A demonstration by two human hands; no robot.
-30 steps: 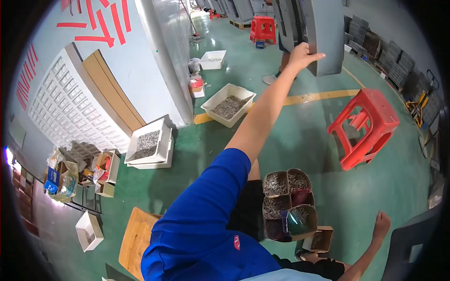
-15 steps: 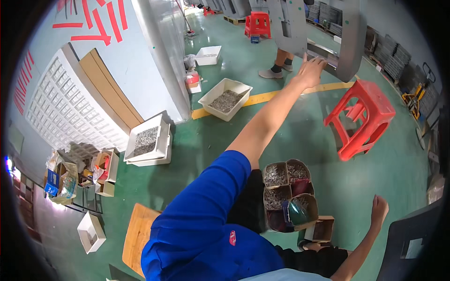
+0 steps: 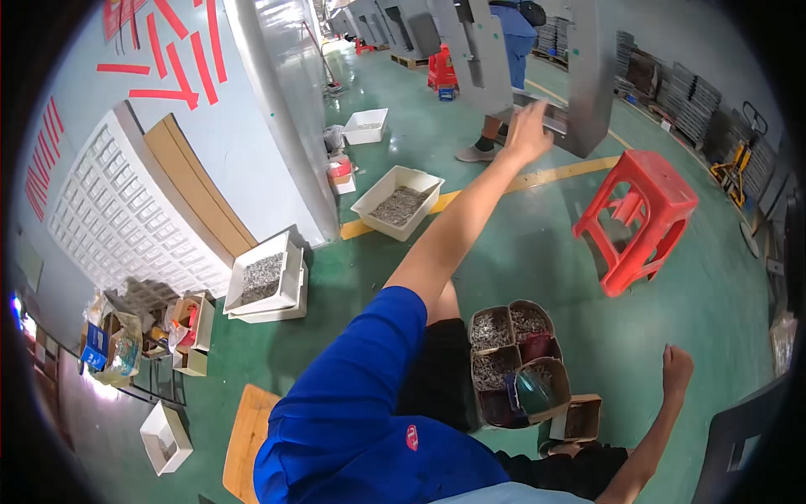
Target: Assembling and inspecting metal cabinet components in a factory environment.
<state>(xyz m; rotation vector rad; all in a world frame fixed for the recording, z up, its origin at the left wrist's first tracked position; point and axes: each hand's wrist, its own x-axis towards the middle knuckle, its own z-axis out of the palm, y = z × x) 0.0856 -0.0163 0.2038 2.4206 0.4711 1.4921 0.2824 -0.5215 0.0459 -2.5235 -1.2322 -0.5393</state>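
Observation:
My left arm, in a blue sleeve, reaches forward to the upper middle. My left hand (image 3: 527, 139) is closed on the lower bar of a large upright grey metal frame (image 3: 581, 92), which has an opening in it; the fingertips are a little blurred. Low on the right, my right hand (image 3: 677, 370) is held up in a fist, apart from everything near it; whatever it may hold is hidden. Between my arms stands a group of open boxes (image 3: 494, 350) with small metal parts in several compartments. A green curved piece (image 3: 532, 392) lies over the nearest ones.
A red plastic stool (image 3: 642, 202) stands beyond the boxes. White bins (image 3: 403, 202) of small parts sit on the green floor at left. Another person (image 3: 514, 38) in blue stands behind the frame. A wooden seat (image 3: 249, 437) is at lower left, a dark panel (image 3: 739, 454) at lower right.
My left hand and the grey frame have moved left, with the hand slightly lower. More of the person behind the frame shows. My right fist stays nearly in place.

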